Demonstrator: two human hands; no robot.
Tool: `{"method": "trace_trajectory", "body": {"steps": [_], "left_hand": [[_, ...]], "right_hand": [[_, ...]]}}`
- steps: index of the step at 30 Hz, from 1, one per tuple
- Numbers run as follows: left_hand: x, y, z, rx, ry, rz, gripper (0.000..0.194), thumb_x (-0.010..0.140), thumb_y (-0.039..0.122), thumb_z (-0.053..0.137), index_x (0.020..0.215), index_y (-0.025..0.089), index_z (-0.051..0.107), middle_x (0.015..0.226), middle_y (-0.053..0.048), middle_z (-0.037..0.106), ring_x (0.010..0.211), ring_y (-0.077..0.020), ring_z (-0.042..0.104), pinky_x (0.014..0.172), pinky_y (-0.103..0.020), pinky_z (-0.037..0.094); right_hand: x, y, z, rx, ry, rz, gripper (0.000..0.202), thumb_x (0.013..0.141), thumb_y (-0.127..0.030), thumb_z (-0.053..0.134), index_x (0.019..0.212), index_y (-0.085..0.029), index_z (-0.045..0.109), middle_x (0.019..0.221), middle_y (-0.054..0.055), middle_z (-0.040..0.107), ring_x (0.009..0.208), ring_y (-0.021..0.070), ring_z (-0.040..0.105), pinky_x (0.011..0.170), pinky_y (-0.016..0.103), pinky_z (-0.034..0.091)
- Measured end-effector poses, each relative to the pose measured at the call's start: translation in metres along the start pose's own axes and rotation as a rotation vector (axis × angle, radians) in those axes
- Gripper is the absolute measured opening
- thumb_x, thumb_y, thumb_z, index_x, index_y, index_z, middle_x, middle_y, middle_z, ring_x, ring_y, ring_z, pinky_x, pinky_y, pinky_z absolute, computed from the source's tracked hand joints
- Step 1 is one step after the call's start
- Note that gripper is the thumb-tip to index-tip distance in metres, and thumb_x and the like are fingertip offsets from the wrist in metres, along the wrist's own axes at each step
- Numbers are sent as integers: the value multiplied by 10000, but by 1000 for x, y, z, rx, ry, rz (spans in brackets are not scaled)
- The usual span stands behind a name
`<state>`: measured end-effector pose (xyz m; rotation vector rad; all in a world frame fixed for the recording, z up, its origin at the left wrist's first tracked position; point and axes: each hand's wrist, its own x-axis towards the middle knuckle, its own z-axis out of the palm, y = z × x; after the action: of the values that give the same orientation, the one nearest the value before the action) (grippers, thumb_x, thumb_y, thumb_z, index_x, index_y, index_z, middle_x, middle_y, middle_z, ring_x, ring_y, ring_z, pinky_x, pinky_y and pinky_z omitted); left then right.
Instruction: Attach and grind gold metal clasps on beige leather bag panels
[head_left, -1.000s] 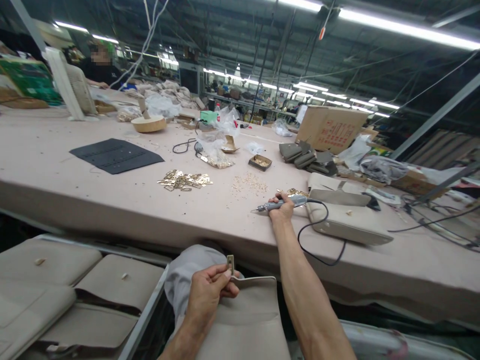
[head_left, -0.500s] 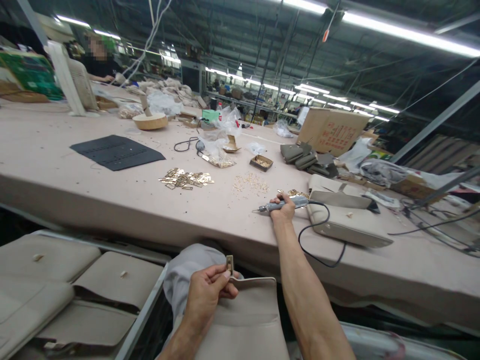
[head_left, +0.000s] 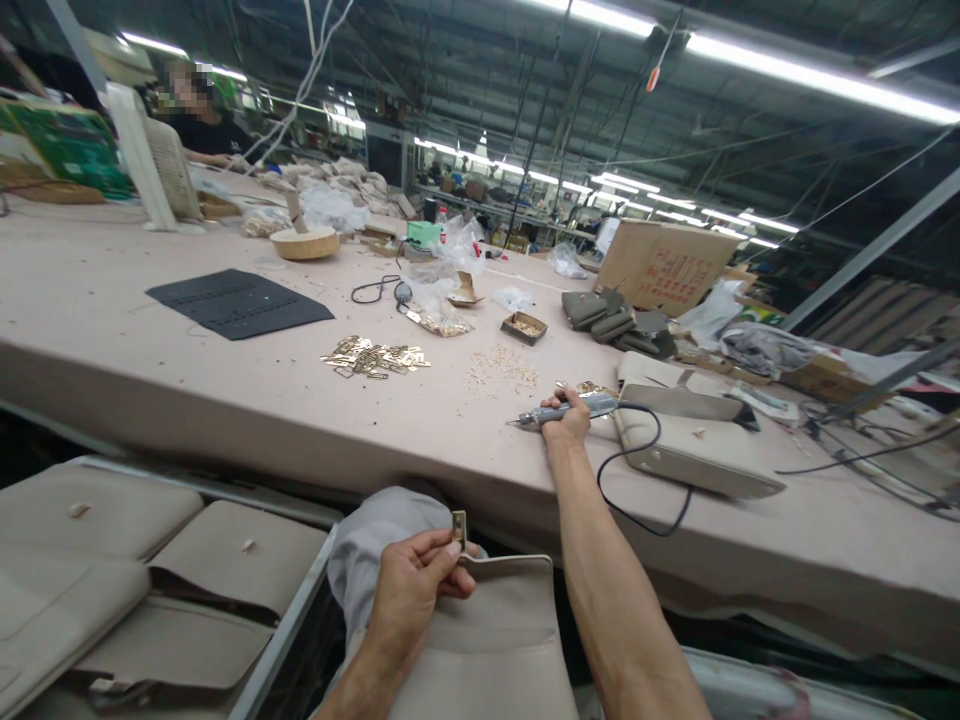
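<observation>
Centrally, low in the view, a small brass-coloured metal plate [head_left: 459,528] stands upright at the near edge of a beige bag [head_left: 499,610], which lies over the person's lap, in front of the table [head_left: 420,430]. The left hand [head_left: 416,575] pinches the plate and the bag's edge between thumb and fingers, nearly closed. Further up, the right hand [head_left: 568,425] is wrapped round a grey corded screwdriver [head_left: 596,405], its tip near the tabletop, well apart from the bag. Beyond are scattered small metal bits [head_left: 501,370] and, to their left, a heap of brass-coloured plates [head_left: 375,358]. For good work, I would judge, the pinch should keep the plate square and snug on the edge, fingertips away from its holes, with the driver brought in straight and pressed lightly so it does not slip and mark the bag. Compared with the earlier frames, both hands and the plate have hardly moved; the tabletop things sit slightly further right in view, and a person [head_left: 206,130] in the background has shifted slightly.
</observation>
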<state>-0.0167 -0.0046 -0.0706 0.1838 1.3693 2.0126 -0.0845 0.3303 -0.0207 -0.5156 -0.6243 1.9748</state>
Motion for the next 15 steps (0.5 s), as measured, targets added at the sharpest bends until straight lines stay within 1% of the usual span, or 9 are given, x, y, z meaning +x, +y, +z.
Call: {"method": "trace_trajectory", "body": {"steps": [15], "left_hand": [[-1, 1, 0, -7, 9, -2, 412, 740, 444, 827, 904, 67, 797, 588, -113, 732, 481, -140, 626, 528, -211, 527]], "right_hand": [[-4, -1, 4, -22, 45, -26, 217, 758, -152, 687, 846, -191, 493, 707, -63, 579, 463, 59, 467, 451, 201, 463]]}}
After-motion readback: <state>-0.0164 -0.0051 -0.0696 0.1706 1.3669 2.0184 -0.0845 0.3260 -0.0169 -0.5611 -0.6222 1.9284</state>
